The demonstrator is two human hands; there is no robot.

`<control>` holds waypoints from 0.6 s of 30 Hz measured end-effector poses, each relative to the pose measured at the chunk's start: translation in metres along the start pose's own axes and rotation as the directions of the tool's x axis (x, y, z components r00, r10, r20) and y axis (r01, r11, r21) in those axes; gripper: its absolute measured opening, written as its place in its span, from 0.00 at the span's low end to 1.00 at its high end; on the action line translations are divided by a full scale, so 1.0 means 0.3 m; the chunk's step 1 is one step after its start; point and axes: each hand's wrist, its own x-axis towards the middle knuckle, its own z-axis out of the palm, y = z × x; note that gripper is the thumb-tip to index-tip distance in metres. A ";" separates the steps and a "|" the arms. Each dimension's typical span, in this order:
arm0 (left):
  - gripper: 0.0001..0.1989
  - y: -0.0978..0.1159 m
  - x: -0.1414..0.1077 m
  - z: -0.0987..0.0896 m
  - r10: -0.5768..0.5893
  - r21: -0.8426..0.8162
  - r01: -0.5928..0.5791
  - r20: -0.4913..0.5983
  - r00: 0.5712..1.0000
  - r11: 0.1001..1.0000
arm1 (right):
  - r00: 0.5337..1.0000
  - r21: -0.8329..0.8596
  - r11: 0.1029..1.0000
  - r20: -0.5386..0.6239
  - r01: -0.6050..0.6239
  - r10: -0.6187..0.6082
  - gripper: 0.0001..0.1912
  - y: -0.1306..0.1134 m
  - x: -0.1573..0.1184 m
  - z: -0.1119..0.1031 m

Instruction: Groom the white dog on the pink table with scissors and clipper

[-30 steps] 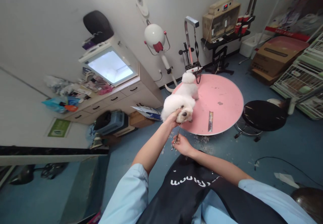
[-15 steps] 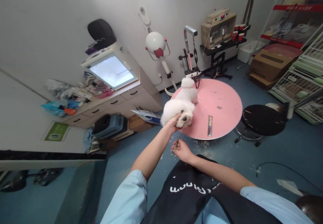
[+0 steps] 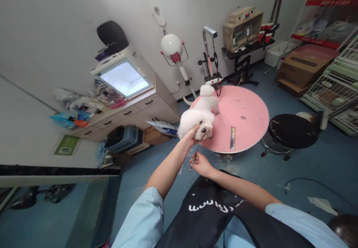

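A small, fluffy white dog (image 3: 192,121) is on the left side of a round, pink, flat surface (image 3: 248,104), with its face toward the person and its round, puffy tail up at the back. The left hand (image 3: 191,136) has hold of the dog's face by the cheek and chin, with its fingers bent around it; some of them are hidden. The right hand (image 3: 202,165) has its fingers curled on the handles of long, thin, silver metal scissors (image 3: 197,151). The scissors point up, with their tips close to the dog's chin. I can't tell if the blades are apart. A narrow, flat, shiny strip (image 3: 233,138) lies near the front edge of the surface. A round black stool (image 3: 293,130) stands just beside it, on the right.
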 end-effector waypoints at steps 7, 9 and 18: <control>0.14 0.006 -0.042 0.024 0.010 0.042 -0.009 -0.033 0.999 0.999 | 0.997 0.139 0.989 0.062 -0.047 0.039 0.21 -0.020 -0.021 0.014; 0.14 0.007 -0.043 0.025 0.002 0.050 0.001 -0.071 0.997 0.999 | 0.997 0.175 0.982 0.059 -0.066 0.056 0.21 -0.033 -0.027 0.019; 0.11 0.014 -0.034 -0.003 -0.003 0.021 0.004 -0.063 0.998 1.000 | 0.994 0.233 0.968 0.079 -0.095 0.078 0.21 -0.099 -0.030 0.024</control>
